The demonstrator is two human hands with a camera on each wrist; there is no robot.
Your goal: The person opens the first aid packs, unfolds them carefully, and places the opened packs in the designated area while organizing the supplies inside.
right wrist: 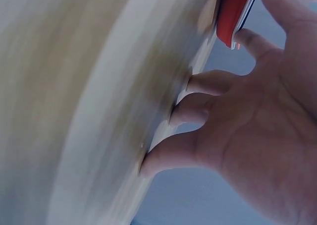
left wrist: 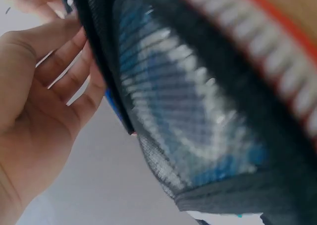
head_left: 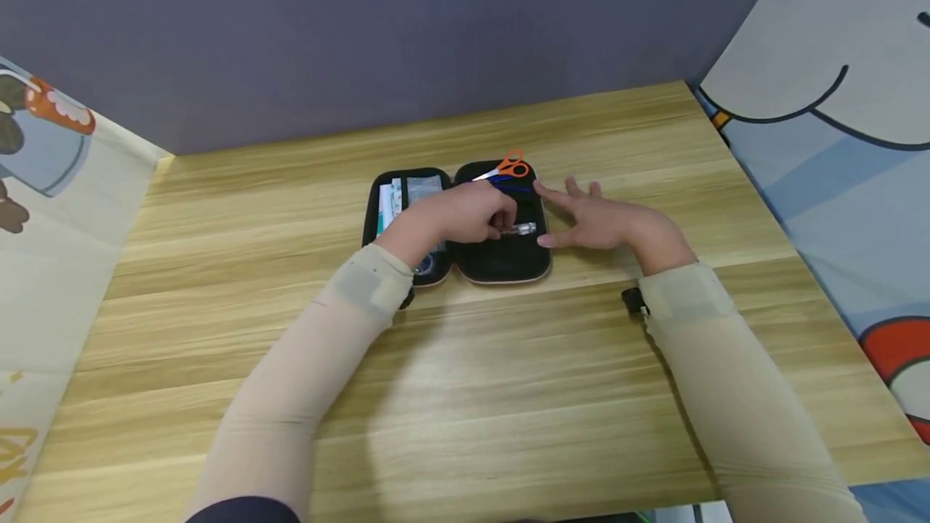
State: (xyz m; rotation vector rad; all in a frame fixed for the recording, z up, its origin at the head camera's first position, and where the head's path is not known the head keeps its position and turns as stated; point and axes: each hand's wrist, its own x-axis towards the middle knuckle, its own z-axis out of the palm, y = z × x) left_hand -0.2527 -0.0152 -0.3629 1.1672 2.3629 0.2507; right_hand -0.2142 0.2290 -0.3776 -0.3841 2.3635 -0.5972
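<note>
A small black zip case [head_left: 501,267] lies unfolded on the table. My left hand [head_left: 472,212] reaches over its middle, and its curled fingers pinch one end of a small clear tube [head_left: 525,228] in the right half. In the left wrist view the fingers of that hand [left wrist: 54,86] are partly behind the case's dark edge. My right hand [head_left: 599,216] is spread at the case's right side, index finger and thumb at the rim. In the right wrist view the other fingertips of this hand [right wrist: 237,121] rest on the table beside the red outer shell [right wrist: 235,12].
Orange-handled scissors [head_left: 514,166] lie at the top of the right half, above a blue item [head_left: 508,182]. White packets [head_left: 388,204] and a clear pouch [head_left: 424,186] fill the left half. A wooden table [head_left: 508,394] lies beneath, with a grey panel [head_left: 407,39] behind.
</note>
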